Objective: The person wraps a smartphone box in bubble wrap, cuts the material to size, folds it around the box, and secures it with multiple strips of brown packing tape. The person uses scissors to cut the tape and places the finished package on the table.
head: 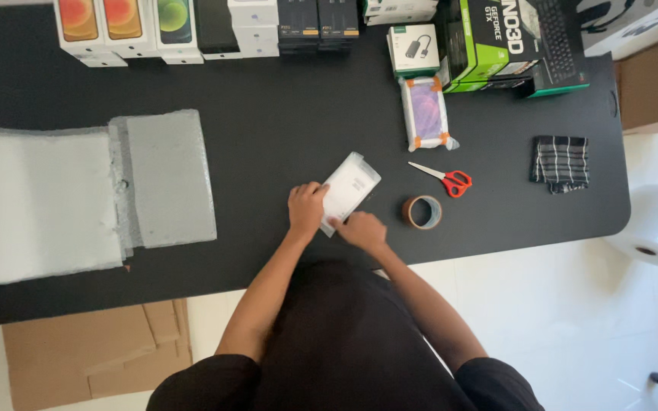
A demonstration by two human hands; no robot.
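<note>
Wrapped packet [350, 188]: a small flat white box in clear bubble wrap, lying tilted on the black table [283, 129] near its front edge, between both hands; its lower left corner is covered by fingers.
Bubble wrap sheet [78, 198]: at far left, spread flat, cut off by the frame edge; one end is folded over and looks greyer.
Left hand [307, 207]: fingers curled, pressing down on the packet's left edge; fingertips mostly hidden underneath the knuckles.
Right hand [360, 227]: rests at the packet's lower corner, forefinger laid on the wrap; whether it pinches the wrap I cannot tell.
Tape roll [422, 211]: brown, flat on the table just right of the right hand.
Scissors [445, 177]: red handles, closed, above the tape.
Second wrapped parcel [425, 113]: taped at its corners, further back.
Stacked boxes [192, 23]: along the far edge, tops cut off.
Checked cloth [560, 162]: folded, at far right.
</note>
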